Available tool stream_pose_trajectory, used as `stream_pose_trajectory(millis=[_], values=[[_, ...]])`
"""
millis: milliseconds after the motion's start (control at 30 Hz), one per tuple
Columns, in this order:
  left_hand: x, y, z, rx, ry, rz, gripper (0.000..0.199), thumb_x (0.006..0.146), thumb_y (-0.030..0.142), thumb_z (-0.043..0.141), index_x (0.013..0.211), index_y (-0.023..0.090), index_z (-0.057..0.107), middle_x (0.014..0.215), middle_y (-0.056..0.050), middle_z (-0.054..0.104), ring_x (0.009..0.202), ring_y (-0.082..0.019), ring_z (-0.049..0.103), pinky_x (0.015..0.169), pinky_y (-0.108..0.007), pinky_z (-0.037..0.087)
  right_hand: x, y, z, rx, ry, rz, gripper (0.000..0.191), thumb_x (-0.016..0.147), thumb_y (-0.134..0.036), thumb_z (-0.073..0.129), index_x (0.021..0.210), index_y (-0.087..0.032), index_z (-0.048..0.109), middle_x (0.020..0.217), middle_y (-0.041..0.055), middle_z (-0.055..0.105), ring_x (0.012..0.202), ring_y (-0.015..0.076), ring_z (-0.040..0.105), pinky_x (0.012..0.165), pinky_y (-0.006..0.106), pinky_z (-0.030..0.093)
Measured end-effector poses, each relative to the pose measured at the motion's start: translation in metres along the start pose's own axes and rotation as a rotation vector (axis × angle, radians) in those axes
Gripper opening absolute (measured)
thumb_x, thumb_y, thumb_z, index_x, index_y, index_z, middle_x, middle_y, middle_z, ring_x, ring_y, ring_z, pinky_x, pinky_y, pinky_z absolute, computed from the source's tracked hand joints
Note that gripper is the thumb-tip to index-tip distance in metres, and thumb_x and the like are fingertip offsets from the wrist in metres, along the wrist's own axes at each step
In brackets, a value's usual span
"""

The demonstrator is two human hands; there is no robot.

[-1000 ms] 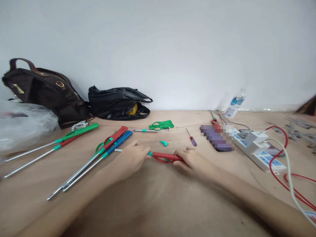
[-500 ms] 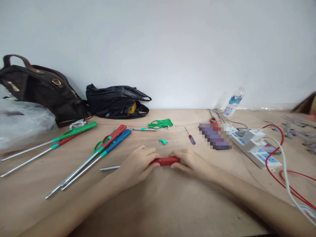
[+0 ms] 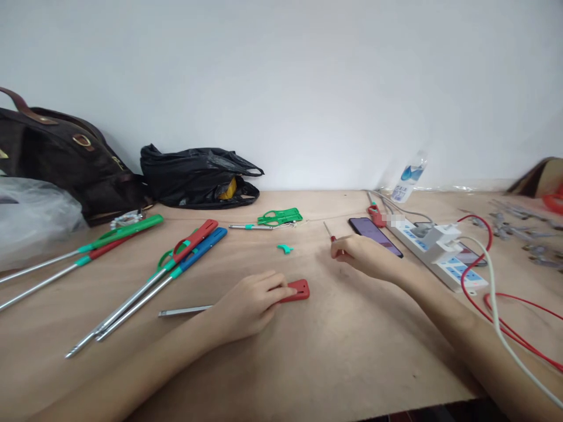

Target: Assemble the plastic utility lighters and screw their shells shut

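Observation:
My left hand (image 3: 250, 305) is closed over a red lighter (image 3: 301, 290) that lies on the table, its metal tube (image 3: 182, 311) sticking out to the left. To the right, my right hand (image 3: 358, 253) has its fingers closed round the handle of a small screwdriver (image 3: 328, 230), whose shaft points away. A small teal trigger piece (image 3: 285, 249) lies between and beyond the hands. Farther back are an opened green lighter shell (image 3: 280, 217) and a thin metal tube (image 3: 253, 227) with a teal part.
Several long lighters (image 3: 193, 249) lie at the left, near a clear plastic bag (image 3: 37, 220), a dark bag (image 3: 74, 152) and a black plastic bag (image 3: 189, 176). At the right are a phone (image 3: 373, 234), a power strip (image 3: 440, 258) with cables, and a bottle (image 3: 409, 177).
My right hand has let go of the red lighter and moved right and away to the screwdriver, closing on its handle. My left hand stays on the lighter. The view has shifted slightly.

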State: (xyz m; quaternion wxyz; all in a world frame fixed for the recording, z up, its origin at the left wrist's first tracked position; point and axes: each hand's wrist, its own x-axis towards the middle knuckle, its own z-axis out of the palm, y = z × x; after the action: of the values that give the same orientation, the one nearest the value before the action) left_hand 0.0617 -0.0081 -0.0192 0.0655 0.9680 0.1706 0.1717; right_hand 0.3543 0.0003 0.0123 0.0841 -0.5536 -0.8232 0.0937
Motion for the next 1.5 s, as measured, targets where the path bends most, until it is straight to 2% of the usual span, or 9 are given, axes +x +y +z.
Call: stream_pose_trajectory(millis=[133, 233, 467, 700, 933, 1000, 1100, 1267, 1500], values=[[0.0, -0.001, -0.002, -0.006, -0.013, -0.039, 0.036, 0.088, 0.007, 0.043, 0.116, 0.021, 0.062, 0.098, -0.005, 0.058, 0.086, -0.018, 0.054, 0.072, -0.027, 0.045, -0.001, 0.012, 0.0, -0.068, -0.149, -0.027, 0.022, 0.073, 0.001, 0.052, 0.073, -0.016, 0.065, 0.079, 0.0033, 0.067, 0.072, 0.0152, 0.059, 0.062, 0.024, 0.036], [0.0, -0.003, -0.003, -0.023, -0.019, -0.042, 0.038, 0.089, 0.007, 0.043, 0.117, 0.022, 0.062, 0.099, -0.006, 0.057, 0.088, -0.018, 0.053, 0.073, -0.028, 0.045, 0.0, 0.011, 0.004, -0.075, -0.187, -0.083, 0.021, 0.068, 0.002, 0.053, 0.07, -0.016, 0.063, 0.076, 0.0024, 0.065, 0.07, 0.0144, 0.057, 0.061, 0.024, 0.035], [-0.001, -0.004, 0.0, -0.04, 0.003, -0.029, 0.037, 0.09, 0.008, 0.041, 0.118, 0.022, 0.062, 0.1, -0.007, 0.057, 0.089, -0.018, 0.053, 0.074, -0.029, 0.047, 0.0, 0.008, 0.008, -0.121, -0.207, -0.146, 0.023, 0.068, 0.004, 0.049, 0.069, -0.017, 0.059, 0.076, 0.0026, 0.064, 0.07, 0.0144, 0.057, 0.063, 0.024, 0.035], [-0.001, -0.004, -0.001, -0.02, 0.01, -0.021, 0.037, 0.09, 0.008, 0.042, 0.119, 0.021, 0.061, 0.099, -0.007, 0.057, 0.088, -0.018, 0.053, 0.073, -0.028, 0.046, -0.003, -0.005, 0.007, -0.205, -0.221, -0.133, 0.019, 0.078, -0.002, 0.049, 0.076, -0.016, 0.061, 0.085, 0.0059, 0.068, 0.077, 0.0174, 0.062, 0.066, 0.026, 0.037], [0.0, -0.002, -0.002, -0.024, -0.001, -0.032, 0.037, 0.089, 0.006, 0.043, 0.118, 0.022, 0.061, 0.1, -0.006, 0.058, 0.088, -0.018, 0.054, 0.072, -0.027, 0.046, -0.003, -0.008, 0.008, -0.234, -0.188, -0.113, 0.018, 0.079, -0.003, 0.048, 0.072, -0.015, 0.06, 0.077, 0.0074, 0.067, 0.068, 0.0164, 0.058, 0.061, 0.027, 0.033], [0.0, -0.002, -0.002, -0.014, 0.001, -0.03, 0.036, 0.089, 0.006, 0.044, 0.116, 0.022, 0.061, 0.1, -0.006, 0.058, 0.088, -0.017, 0.054, 0.072, -0.027, 0.045, -0.002, -0.01, 0.008, -0.127, -0.144, -0.114, 0.015, 0.075, -0.003, 0.051, 0.071, -0.015, 0.059, 0.073, 0.0053, 0.065, 0.065, 0.0148, 0.055, 0.06, 0.026, 0.033], [0.0, -0.002, -0.001, 0.006, -0.009, -0.028, 0.035, 0.089, 0.005, 0.045, 0.115, 0.022, 0.061, 0.099, -0.005, 0.057, 0.087, -0.017, 0.053, 0.072, -0.027, 0.044, 0.001, -0.016, 0.015, 0.229, -0.071, -0.125, 0.01, 0.075, -0.008, 0.053, 0.075, -0.016, 0.06, 0.071, 0.0013, 0.063, 0.061, 0.0117, 0.052, 0.058, 0.024, 0.035], [-0.001, -0.002, -0.001, 0.018, -0.014, -0.017, 0.035, 0.089, 0.006, 0.044, 0.116, 0.021, 0.06, 0.099, -0.005, 0.056, 0.085, -0.018, 0.051, 0.07, -0.027, 0.043, 0.006, -0.034, 0.035, 0.75, -0.085, -0.112, 0.012, 0.082, -0.023, 0.056, 0.075, -0.015, 0.06, 0.065, -0.0021, 0.057, 0.057, 0.009, 0.046, 0.055, 0.022, 0.035], [-0.001, -0.002, 0.0, 0.034, -0.025, -0.017, 0.034, 0.09, 0.007, 0.042, 0.115, 0.021, 0.061, 0.1, -0.006, 0.056, 0.086, -0.018, 0.05, 0.071, -0.028, 0.043, 0.01, -0.041, 0.047, 0.959, -0.138, -0.101, 0.017, 0.084, -0.027, 0.061, 0.073, -0.014, 0.061, 0.061, -0.0041, 0.054, 0.055, 0.0077, 0.043, 0.055, 0.022, 0.035]])
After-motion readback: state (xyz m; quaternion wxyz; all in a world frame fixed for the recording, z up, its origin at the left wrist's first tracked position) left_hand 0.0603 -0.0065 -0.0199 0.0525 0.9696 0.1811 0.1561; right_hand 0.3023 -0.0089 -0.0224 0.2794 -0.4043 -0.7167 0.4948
